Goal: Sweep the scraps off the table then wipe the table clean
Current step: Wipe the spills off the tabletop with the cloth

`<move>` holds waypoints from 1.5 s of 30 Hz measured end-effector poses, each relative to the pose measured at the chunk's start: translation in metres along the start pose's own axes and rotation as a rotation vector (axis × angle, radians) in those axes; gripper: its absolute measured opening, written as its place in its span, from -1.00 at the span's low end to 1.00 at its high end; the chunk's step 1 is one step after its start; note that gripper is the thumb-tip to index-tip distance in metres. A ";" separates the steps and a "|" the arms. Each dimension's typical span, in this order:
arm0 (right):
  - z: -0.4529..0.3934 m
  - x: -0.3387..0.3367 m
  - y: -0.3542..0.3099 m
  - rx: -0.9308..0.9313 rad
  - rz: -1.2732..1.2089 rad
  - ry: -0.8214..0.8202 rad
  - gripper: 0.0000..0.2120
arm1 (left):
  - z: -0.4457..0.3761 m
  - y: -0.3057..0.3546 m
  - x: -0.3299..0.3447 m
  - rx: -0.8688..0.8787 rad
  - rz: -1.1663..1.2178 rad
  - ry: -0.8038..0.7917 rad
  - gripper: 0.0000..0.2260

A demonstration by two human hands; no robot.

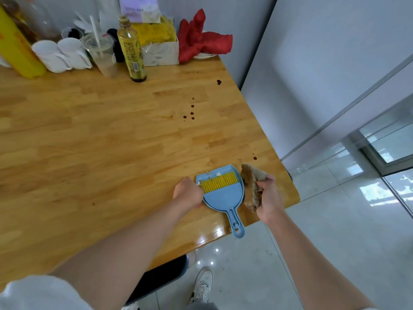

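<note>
Both hands are at work down at the near right corner of the wooden surface (pixel 89 135). The left hand (pixel 188 193) is curled tight around a small brush (pixel 220 181), its yellow bristles lying across the blue dustpan (pixel 225 194). The dustpan sits flat near the front edge, its handle poking out past that edge over the floor. Just beside its right rim, the right hand (pixel 269 198) clutches a bunched brown cloth (pixel 251 186), close to the right edge. Dark spots (pixel 191 113) dot the wood toward the right edge, another (pixel 219 82) farther back, one (pixel 254 158) just beyond the cloth. The wide middle lies open; bottles, cups and a red cloth (pixel 201 36) crowd the far edge.
</note>
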State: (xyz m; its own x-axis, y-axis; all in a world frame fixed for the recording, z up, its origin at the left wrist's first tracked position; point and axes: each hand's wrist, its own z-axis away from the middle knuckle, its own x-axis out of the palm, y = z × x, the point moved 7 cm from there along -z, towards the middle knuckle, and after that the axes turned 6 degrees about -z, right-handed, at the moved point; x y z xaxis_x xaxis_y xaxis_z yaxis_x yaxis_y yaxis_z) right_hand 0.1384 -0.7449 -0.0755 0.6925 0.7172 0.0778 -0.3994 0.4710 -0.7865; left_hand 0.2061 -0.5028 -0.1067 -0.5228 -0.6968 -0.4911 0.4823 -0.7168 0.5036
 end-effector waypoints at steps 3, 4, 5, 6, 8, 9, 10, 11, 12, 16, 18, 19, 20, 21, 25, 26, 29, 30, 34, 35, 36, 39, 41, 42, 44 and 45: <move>0.023 0.041 0.017 0.016 0.025 -0.073 -0.74 | 0.007 -0.028 -0.045 -0.007 -0.022 0.046 -0.75; 0.031 0.054 0.023 0.028 0.033 -0.091 -0.76 | 0.009 -0.037 -0.059 -0.012 -0.030 0.053 -0.74; 0.041 0.073 0.033 0.039 0.048 -0.112 -0.76 | 0.012 -0.050 -0.078 -0.019 -0.038 0.066 -0.75; 0.051 0.091 0.043 0.051 0.060 -0.122 -0.77 | 0.015 -0.064 -0.097 -0.027 -0.046 0.076 -0.75; 0.069 0.124 0.064 0.077 0.062 -0.128 -0.75 | 0.020 -0.090 -0.132 -0.052 -0.054 0.108 -0.74; 0.080 0.145 0.079 0.097 0.048 -0.139 -0.74 | 0.024 -0.109 -0.154 -0.071 -0.054 0.129 -0.72; 0.089 0.162 0.092 0.116 0.040 -0.145 -0.74 | 0.026 -0.126 -0.172 -0.094 -0.059 0.149 -0.71; 0.100 0.181 0.106 0.133 0.042 -0.153 -0.74 | 0.029 -0.146 -0.191 -0.124 -0.069 0.164 -0.72; 0.110 0.197 0.118 0.148 0.042 -0.164 -0.74 | 0.031 -0.164 -0.207 -0.153 -0.077 0.172 -0.73; 0.145 0.247 0.159 0.211 0.011 -0.231 -0.72 | 0.033 -0.221 -0.249 -0.236 -0.091 0.179 -0.77; 0.155 0.261 0.172 0.245 0.001 -0.248 -0.67 | 0.032 -0.240 -0.262 -0.262 -0.092 0.201 -0.78; 0.159 0.266 0.177 0.255 0.002 -0.245 -0.65 | 0.031 -0.247 -0.268 -0.266 -0.098 0.207 -0.79; 0.161 0.268 0.179 0.260 0.006 -0.242 -0.66 | 0.030 -0.251 -0.271 -0.270 -0.101 0.211 -0.79; 0.162 0.270 0.181 0.261 0.012 -0.241 -0.69 | 0.028 -0.255 -0.273 -0.275 -0.099 0.208 -0.80; 0.155 0.267 0.173 0.245 0.024 -0.262 -0.72 | 0.027 -0.260 -0.275 -0.323 -0.110 0.183 -0.72; 0.150 0.262 0.167 0.230 0.021 -0.276 -0.72 | 0.029 -0.256 -0.280 -0.334 -0.184 0.228 -0.61; 0.133 0.237 0.135 0.157 0.067 -0.286 -0.72 | 0.037 -0.225 -0.296 -0.245 -0.413 0.494 -0.50; 0.126 0.224 0.122 0.128 0.096 -0.264 -0.73 | 0.039 -0.208 -0.297 -0.182 -0.439 0.563 -0.56; 0.092 0.158 0.061 -0.004 0.215 -0.097 -0.74 | 0.027 -0.118 -0.258 0.122 -0.467 0.569 -0.80; 0.082 0.134 0.043 -0.063 0.275 -0.043 -0.73 | 0.021 -0.093 -0.233 0.185 -0.485 0.476 -0.79; 0.074 0.112 0.024 -0.151 0.343 -0.003 -0.72 | 0.016 -0.072 -0.207 0.230 -0.524 0.366 -0.73; 0.052 0.055 -0.021 -0.457 0.791 0.049 -0.66 | -0.001 -0.035 -0.136 0.266 -0.648 0.063 -0.44; 0.035 0.023 -0.020 -0.512 1.131 0.143 -0.66 | -0.012 -0.026 -0.113 0.233 -0.708 -0.009 -0.29; 0.030 0.013 -0.005 -0.465 1.183 0.147 -0.66 | -0.018 -0.025 -0.109 0.216 -0.742 -0.002 -0.24; 0.037 0.019 0.039 -0.410 1.114 0.067 -0.64 | -0.029 -0.023 -0.111 0.182 -0.788 0.015 -0.14; 0.051 0.037 0.060 -0.458 1.053 -0.027 -0.64 | -0.033 -0.025 -0.115 0.159 -0.791 0.007 -0.09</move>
State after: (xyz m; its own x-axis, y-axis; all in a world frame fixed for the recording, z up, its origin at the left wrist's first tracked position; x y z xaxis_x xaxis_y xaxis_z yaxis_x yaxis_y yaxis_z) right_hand 0.1098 -0.6638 -0.0892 0.1295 0.6580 -0.7418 -0.5130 -0.5958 -0.6180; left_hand 0.2779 -0.4059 -0.0863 -0.6629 0.0146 -0.7486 -0.1343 -0.9859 0.0997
